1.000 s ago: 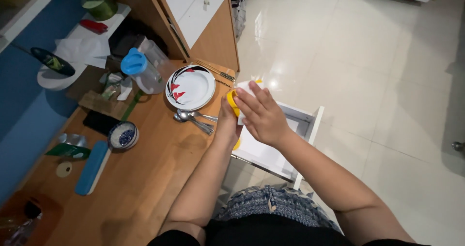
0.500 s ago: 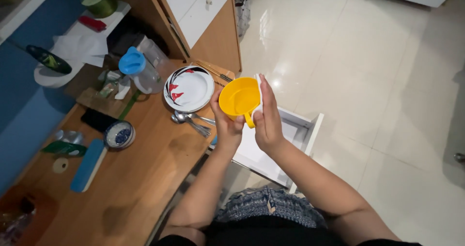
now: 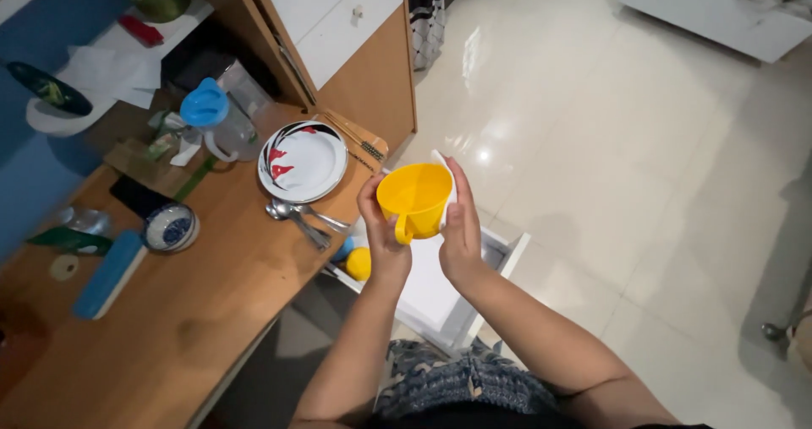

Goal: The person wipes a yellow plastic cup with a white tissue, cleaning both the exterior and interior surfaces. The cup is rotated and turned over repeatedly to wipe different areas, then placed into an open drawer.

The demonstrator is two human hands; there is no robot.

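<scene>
A yellow plastic cup [image 3: 416,196] with a handle is held up over the open white drawer [image 3: 440,298], its mouth facing me. My left hand [image 3: 378,230] grips the cup's left side. My right hand [image 3: 461,226] presses a white cloth [image 3: 449,180] against the cup's right side. A small yellow object [image 3: 358,263] and a blue one [image 3: 342,249] lie in the drawer by my left wrist.
On the wooden desk [image 3: 203,311] sit a white plate with red and black marks [image 3: 303,161], spoons [image 3: 298,215], chopsticks [image 3: 353,138], a blue-lidded jug [image 3: 213,120], a small patterned bowl [image 3: 170,227] and a blue flat case [image 3: 106,273]. Glossy tiled floor [image 3: 643,158] lies to the right.
The cup went from hidden behind my right hand to turned up with its mouth facing me. Both hands and the cup moved slightly toward me, and the handle swung left.
</scene>
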